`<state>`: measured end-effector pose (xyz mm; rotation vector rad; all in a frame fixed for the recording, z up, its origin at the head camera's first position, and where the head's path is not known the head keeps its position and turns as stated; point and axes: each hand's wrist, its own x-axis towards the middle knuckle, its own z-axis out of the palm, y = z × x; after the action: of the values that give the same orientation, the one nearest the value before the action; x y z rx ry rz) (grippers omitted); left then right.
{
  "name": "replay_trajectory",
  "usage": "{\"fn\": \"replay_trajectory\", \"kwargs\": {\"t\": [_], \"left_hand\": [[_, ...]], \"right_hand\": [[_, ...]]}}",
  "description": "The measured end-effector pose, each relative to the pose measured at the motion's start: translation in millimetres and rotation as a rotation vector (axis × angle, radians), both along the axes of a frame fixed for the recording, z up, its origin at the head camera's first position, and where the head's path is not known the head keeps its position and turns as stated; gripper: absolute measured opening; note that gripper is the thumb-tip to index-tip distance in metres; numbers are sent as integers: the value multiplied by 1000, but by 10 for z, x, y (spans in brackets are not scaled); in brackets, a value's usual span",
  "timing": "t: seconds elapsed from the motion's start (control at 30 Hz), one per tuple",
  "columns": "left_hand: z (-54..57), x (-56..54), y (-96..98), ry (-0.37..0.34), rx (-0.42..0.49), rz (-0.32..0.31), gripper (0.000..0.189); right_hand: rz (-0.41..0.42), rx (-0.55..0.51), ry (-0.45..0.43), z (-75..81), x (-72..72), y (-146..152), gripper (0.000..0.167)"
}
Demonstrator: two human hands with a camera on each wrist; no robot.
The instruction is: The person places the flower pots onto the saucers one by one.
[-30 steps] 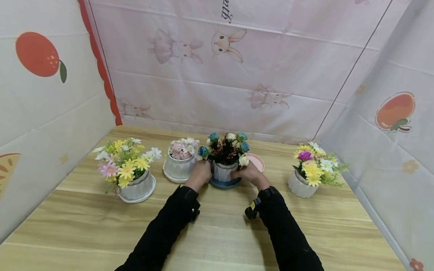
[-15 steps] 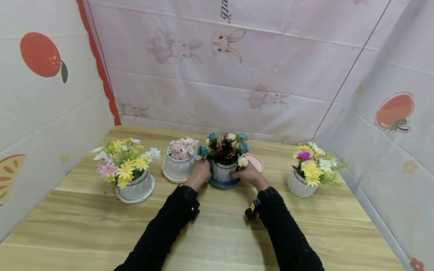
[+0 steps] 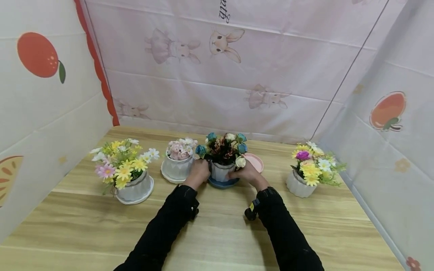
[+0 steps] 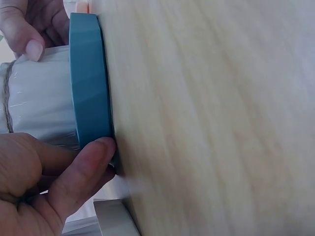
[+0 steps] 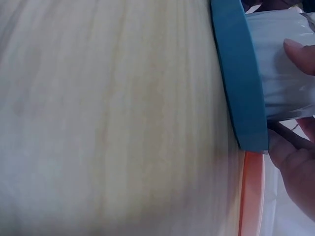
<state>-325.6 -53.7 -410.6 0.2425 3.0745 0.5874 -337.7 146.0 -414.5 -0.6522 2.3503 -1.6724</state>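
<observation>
In the head view, a whitish flowerpot [image 3: 221, 174] with blue and cream roses stands upright on a blue saucer [image 3: 223, 184], between both hands. My left hand [image 3: 200, 172] is at the saucer's left side. The left wrist view shows its thumb against the saucer rim and other fingers curled behind, pinching the edge. My right hand [image 3: 249, 174] grips the pot from the right. Its thumb presses the pot's front wall, plain in the right wrist view, with fingers near the saucer's far edge. A twine band [image 4: 7, 96] circles the pot's upper part.
A pink saucer [image 3: 259, 162] lies behind my right hand, partly hidden. To the left stand a pink-rose pot [image 3: 178, 168] and a yellow-flower pot [image 3: 133, 189], both on white saucers. Another flowerpot [image 3: 301, 185] stands at the right, directly on the wooden table [image 3: 217, 233]. Printed cloth walls enclose the table.
The head view has shifted very slightly. Both hands stay at the blue-rose flowerpot and blue saucer, with no clear movement of either.
</observation>
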Motion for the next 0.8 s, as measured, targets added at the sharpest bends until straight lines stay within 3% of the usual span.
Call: {"fn": "replay_trajectory", "kwargs": {"t": [0.2, 0.37, 0.6, 0.8], "left_hand": [[-2, 2, -10, 19, 10, -2, 12], [23, 3, -36, -58, 7, -26, 10], [120, 54, -84, -199, 60, -92, 36], [185, 131, -114, -238, 26, -172, 46]], "right_hand": [[-24, 30, 8, 1, 26, -23, 79], [-62, 94, 58, -4, 68, -33, 75], [-146, 289, 176, 52, 155, -40, 56], [-178, 412, 234, 102, 220, -38, 47]]}}
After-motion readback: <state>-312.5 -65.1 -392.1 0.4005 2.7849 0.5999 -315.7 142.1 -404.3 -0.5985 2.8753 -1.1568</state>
